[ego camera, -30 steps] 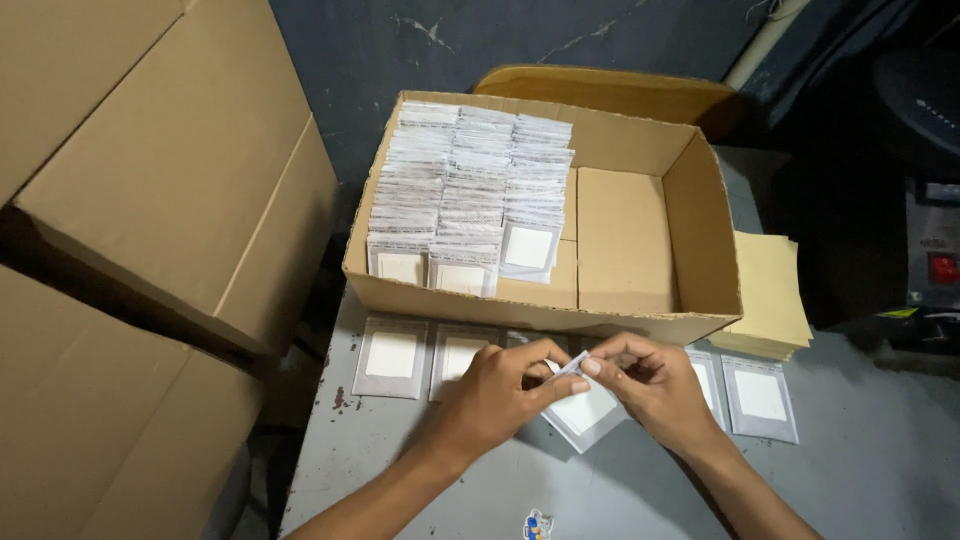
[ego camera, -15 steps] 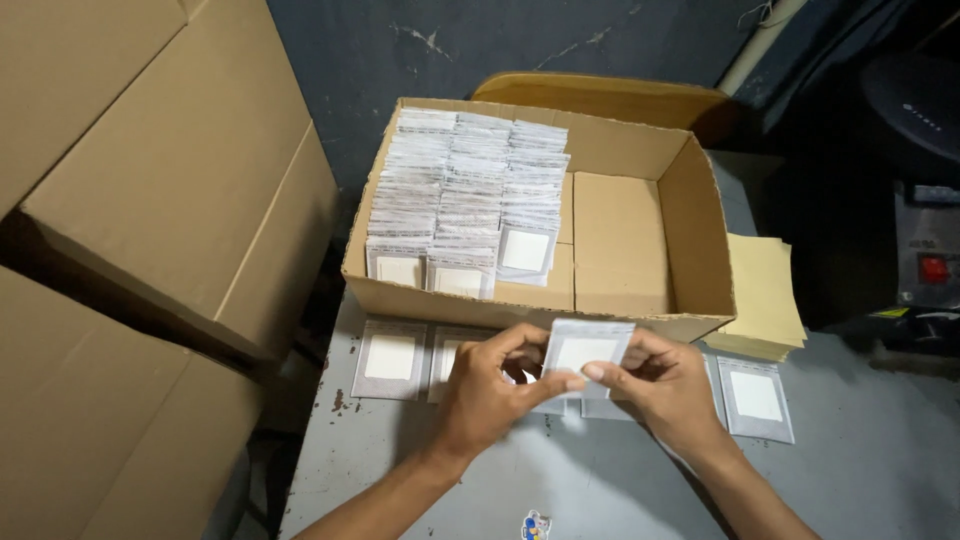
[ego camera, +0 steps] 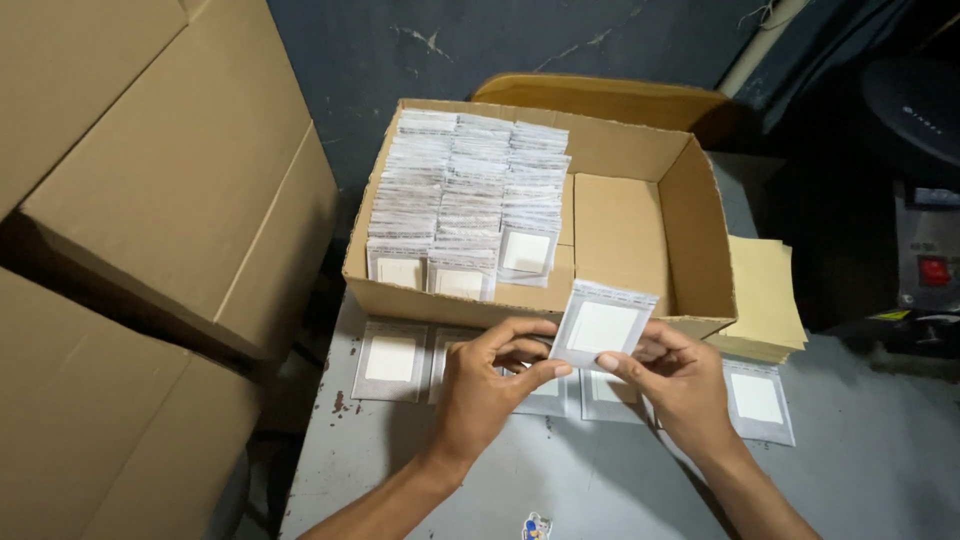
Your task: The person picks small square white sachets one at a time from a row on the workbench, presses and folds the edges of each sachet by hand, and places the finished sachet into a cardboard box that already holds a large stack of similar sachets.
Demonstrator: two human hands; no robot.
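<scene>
Both my hands hold one small clear packet (ego camera: 603, 327) with a white square inside, lifted upright just in front of the open cardboard box (ego camera: 700, 260). My left hand (ego camera: 490, 385) pinches its lower left corner. My right hand (ego camera: 675, 385) pinches its lower right edge. Inside the box, three rows of the same packets (ego camera: 465, 205) stand packed on the left side; the right side of the box shows bare cardboard. More packets lie flat on the grey table (ego camera: 420, 470), one (ego camera: 391, 360) to the left of my hands and one (ego camera: 757, 400) to the right.
Large closed cardboard boxes (ego camera: 150, 220) are stacked along the left. A pile of tan sheets (ego camera: 765, 300) lies right of the box. A dark machine with a red switch (ego camera: 935, 270) stands at far right. A small sticker (ego camera: 535, 527) is on the table's near edge.
The packet has been raised from low over the table and turned upright, face toward me, moving up and slightly right toward the box's front wall.
</scene>
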